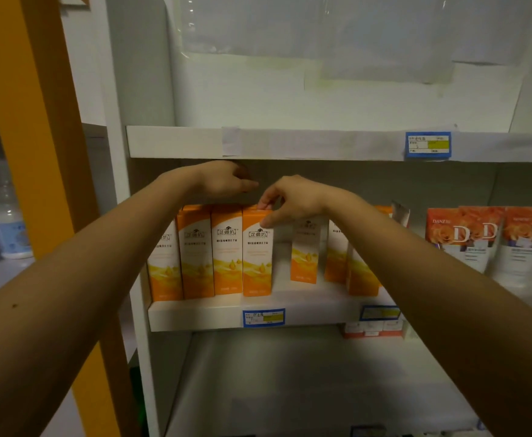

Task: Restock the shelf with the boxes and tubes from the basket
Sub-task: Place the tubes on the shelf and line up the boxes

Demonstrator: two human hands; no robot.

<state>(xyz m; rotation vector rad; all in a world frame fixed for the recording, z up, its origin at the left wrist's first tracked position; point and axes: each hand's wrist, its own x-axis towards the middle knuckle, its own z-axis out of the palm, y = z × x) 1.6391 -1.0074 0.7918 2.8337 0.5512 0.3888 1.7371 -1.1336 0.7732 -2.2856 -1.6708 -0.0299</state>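
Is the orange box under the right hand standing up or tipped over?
Standing up. The orange box sits flat on the shelf, right hand pinching its top.

- Two bare forearms in view, entering from lower left and lower right of the frame, narrowing toward the wrists near centre.
- No sleeves visible anywhere along either arm; bare from frame edge to wrist.
- No watch, bracelet, ring or glove visible on left hand (pixel 227 178) or right hand (pixel 293 197).
- Small dark mole on the left forearm, at the left edge of the frame, a little below mid-height.
- Fingernails on the right hand short and unpainted, seen at frame centre.
- Left fingertips in shadow above centre; nails there too dim to make out.
- Slender wrists, smooth forearms, no markings besides the mole.
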